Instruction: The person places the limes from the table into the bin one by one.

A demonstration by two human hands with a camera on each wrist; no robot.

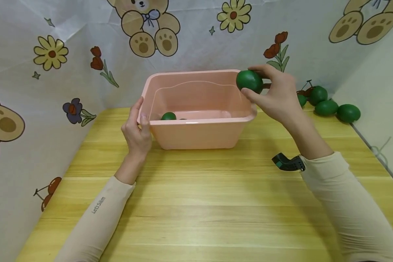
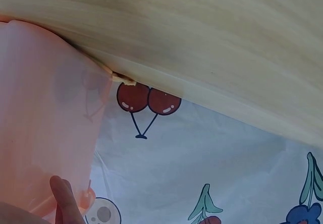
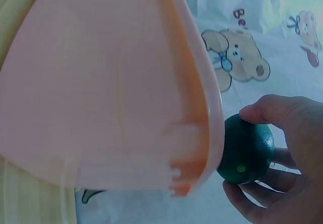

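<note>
In the head view my right hand (image 1: 278, 91) pinches a dark green lime (image 1: 250, 81) between thumb and fingers. It holds the lime at the right rim of a pink plastic basin (image 1: 196, 134), which stands on the table. The right wrist view shows the lime (image 3: 246, 151) just past the basin's rim (image 3: 214, 113), with a small stem scar on its skin. My left hand (image 1: 137, 133) grips the basin's left end, thumb at the front rim. Inside, one lime (image 1: 168, 116) shows above the front wall, with a sliver of another beside it; the basin floor is mostly hidden.
Several more limes (image 1: 326, 108) lie together at the table's back right corner, partly behind my right wrist. A printed cloth (image 1: 196, 43) with bears and flowers hangs behind the wooden table (image 1: 196, 203). A dark strap (image 1: 288, 162) sticks out from my right cuff.
</note>
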